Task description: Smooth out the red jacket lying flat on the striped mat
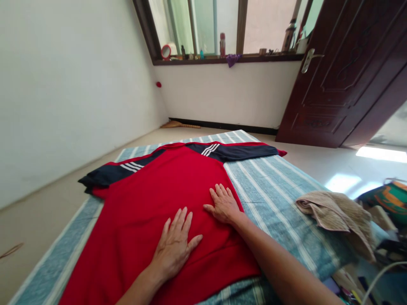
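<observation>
A red jacket (152,190) with dark navy sleeves and white stripes lies spread out on a table covered by a blue-and-white striped cloth (270,186). Its collar end points away from me and its sleeves reach out to both sides. My left hand (174,243) rests flat on the lower middle of the red fabric, fingers stretched out. Further up and to the right, my right hand (221,204) also lies flat on it, close to the garment's right edge. Neither hand grips anything. Soft creases run through the fabric around the left hand.
A crumpled beige towel (337,216) sits at the table's right edge, beside a green and orange bag (389,201) and assorted clutter. A broom (179,124) lies on the floor by the far wall. A dark red door (337,80) stands at the right; bottles line the windowsill (203,60).
</observation>
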Motion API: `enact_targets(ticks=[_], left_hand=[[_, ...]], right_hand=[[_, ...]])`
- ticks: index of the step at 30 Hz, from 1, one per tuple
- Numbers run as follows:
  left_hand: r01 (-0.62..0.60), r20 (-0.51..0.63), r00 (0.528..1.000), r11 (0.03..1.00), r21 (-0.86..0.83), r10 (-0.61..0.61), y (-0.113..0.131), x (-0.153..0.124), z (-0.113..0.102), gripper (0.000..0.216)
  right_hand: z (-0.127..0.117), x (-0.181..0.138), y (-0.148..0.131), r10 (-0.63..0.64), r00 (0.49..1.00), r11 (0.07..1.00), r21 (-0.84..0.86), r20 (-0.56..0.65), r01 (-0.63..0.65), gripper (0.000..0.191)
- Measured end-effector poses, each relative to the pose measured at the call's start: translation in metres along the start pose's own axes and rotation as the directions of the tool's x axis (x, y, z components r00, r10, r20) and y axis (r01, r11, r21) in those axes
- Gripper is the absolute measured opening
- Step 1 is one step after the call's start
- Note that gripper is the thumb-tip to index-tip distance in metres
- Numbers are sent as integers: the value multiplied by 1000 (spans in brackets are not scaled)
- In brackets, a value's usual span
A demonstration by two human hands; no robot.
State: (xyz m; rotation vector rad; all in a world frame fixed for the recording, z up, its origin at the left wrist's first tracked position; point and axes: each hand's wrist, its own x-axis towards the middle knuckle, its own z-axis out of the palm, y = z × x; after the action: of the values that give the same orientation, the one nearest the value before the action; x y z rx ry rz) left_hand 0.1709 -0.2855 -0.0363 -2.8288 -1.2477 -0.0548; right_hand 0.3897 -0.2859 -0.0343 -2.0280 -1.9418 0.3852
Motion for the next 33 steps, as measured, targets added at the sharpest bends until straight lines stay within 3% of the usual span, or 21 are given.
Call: enact_targets(ticks=[5,9,13,17,22,26,29,33], left_hand=[[21,19,1000,999,-25,-21,2,1,-1,66],[8,-36,999,999,-37,-9,1,0,3,64],[0,-51,999,999,-44,-2,1,-1,5,63],[13,-22,1000,999,-52,-14,3,0,3,66],[20,-22,1000,998,-57,-21,8,-1,-1,65],[34,-11,999,997,-69,-35,12,0,-6,63],[30,-33,999,996,-79,-33,15,-2,-14,54],[-112,-156,984,983,-148,89,22,-19,-26,43]], right_hand=[[-8,-2,-1,0,1000,999,50,5,-1,71],[-19,-18,4,-2,981,990,141,-193,30,56],[-22,-57,16,0,885,972,208,-466,110,33],[-17,-112,15,-114,803,961,140,-585,238,22],[-5,-162,7,-377,801,911,-30,-464,412,24],[0,-169,12,-410,832,906,-65,-374,418,26],[-2,-171,13,-432,827,898,-87,-360,431,29],[-6,-180,5,-498,801,862,-86,-332,500,25]])
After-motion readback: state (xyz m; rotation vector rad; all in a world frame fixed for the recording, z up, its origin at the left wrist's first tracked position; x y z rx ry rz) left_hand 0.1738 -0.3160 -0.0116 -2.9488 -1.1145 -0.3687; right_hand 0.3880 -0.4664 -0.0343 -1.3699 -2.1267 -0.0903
